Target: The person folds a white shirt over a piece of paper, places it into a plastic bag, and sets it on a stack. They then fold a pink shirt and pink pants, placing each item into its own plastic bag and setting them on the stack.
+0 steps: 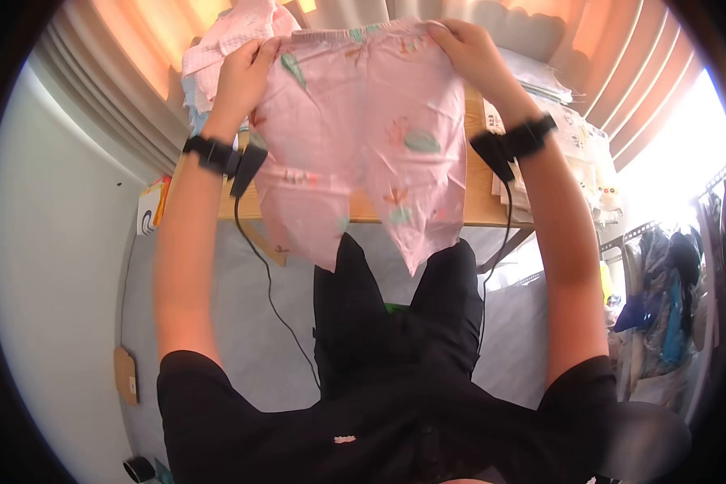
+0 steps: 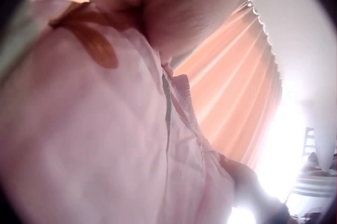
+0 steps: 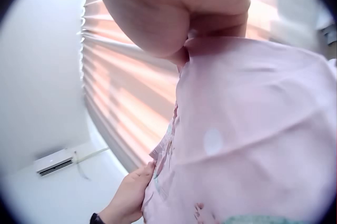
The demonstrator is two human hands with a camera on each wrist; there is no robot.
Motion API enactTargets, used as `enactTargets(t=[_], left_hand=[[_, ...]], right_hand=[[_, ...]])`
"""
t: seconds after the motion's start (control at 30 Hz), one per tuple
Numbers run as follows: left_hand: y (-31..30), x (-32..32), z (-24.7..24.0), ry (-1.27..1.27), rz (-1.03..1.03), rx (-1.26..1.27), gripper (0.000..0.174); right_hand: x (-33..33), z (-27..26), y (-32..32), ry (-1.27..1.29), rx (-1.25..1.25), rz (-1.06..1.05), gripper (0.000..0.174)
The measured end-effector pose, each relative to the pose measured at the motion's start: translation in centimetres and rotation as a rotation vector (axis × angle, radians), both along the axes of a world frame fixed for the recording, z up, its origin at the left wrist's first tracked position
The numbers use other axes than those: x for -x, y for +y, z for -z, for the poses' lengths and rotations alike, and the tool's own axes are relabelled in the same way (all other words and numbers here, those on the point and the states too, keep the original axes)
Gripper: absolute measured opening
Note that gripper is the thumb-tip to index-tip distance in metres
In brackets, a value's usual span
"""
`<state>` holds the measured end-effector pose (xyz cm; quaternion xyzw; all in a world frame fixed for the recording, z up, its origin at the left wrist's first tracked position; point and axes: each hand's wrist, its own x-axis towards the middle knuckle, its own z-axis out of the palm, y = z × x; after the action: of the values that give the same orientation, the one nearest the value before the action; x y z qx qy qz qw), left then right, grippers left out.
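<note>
A pair of pink pants (image 1: 363, 121) with green leaf and brown prints hangs spread out by its gathered elastic waistband. My left hand (image 1: 246, 77) pinches the waistband's left end, and the right hand (image 1: 472, 56) pinches its other end. The two legs hang down over the table's front edge, their hems near my knees. In the left wrist view the pink fabric (image 2: 95, 129) fills much of the frame below the left hand (image 2: 174, 8). From the right wrist, the right hand (image 3: 174, 13) shows gripping the cloth, with the left hand (image 3: 129, 195) farther off.
Behind the pants stands a wooden table (image 1: 477, 177). Pink folded clothes (image 1: 238, 40) are piled at its back left, and printed packages (image 1: 573, 153) lie stacked on the right. Curtains (image 1: 129, 73) hang behind. Bagged garments (image 1: 661, 290) hang on a rack at right.
</note>
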<state>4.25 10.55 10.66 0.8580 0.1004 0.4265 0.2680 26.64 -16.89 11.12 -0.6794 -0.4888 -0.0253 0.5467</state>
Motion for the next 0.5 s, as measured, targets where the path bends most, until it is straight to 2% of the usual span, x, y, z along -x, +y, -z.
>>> enactTargets(t=[0.1,0.2,0.23,0.27,0.3,0.33,0.37,0.4,0.47,0.5], left_hand=[[4.7,-5.3,0.7,0.287,-0.157,-0.095,0.047],[9.2,-9.3,9.1,0.044,-0.375,-0.061,0.061],[6.8,-7.0,9.2,0.205,-0.277,0.141,0.074],[5.8,-5.4,11.6,0.217,-0.246,0.177,0.071],[3.3,-2.5,13.5,0.153,-0.228,0.083,0.066],[0.0,0.4,14.4,0.123,-0.219,0.110,0.058],[-1.7,3.2,16.9,0.016,-0.181,0.153,0.051],[-4.2,5.8,18.7,-0.075,-0.221,0.388,0.044],[-7.3,8.3,19.3,-0.045,-0.305,0.573,0.038],[-9.3,11.0,21.8,-0.048,-0.397,0.785,0.034]], right_hand=[[-6.1,2.7,5.7,0.086,-0.011,0.097,0.036],[-6.3,8.3,6.1,-0.312,0.047,0.397,0.052],[-4.3,9.8,4.6,-0.355,0.035,0.305,0.062],[-1.6,11.5,2.2,-0.354,0.027,0.213,0.057],[2.3,13.0,-0.6,-0.396,-0.007,0.195,0.053],[6.0,13.6,-3.7,-0.265,0.074,0.143,0.050],[9.9,13.7,-6.3,0.102,0.085,0.069,0.047],[11.7,15.6,-8.4,0.051,0.160,0.128,0.046],[13.4,17.7,-9.5,0.197,0.196,0.193,0.045],[14.2,19.1,-10.1,0.235,0.156,0.264,0.045]])
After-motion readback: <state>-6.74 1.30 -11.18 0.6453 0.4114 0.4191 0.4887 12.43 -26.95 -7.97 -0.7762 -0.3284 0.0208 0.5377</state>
